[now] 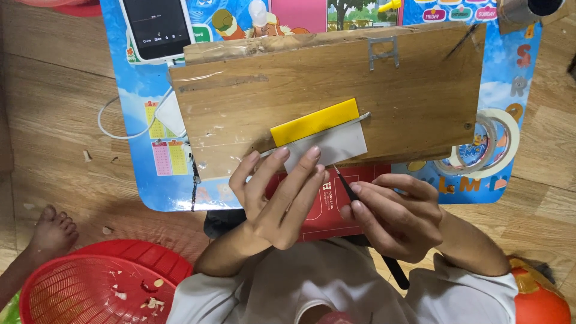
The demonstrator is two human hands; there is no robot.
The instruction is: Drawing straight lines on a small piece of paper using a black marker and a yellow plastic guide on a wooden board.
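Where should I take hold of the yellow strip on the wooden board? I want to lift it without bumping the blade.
Probably by the yellow strip's upper right end, coming from the far side of the wooden board. That end lies bare, while the left hand presses the grey sheet below it and the right hand holds the thin blade near the lower edge.

You wear a light grey-white top with short sleeves; your left hand (277, 193) and right hand (393, 215) are bare; the nails look rather long; at 6 o'clock the collar opens.
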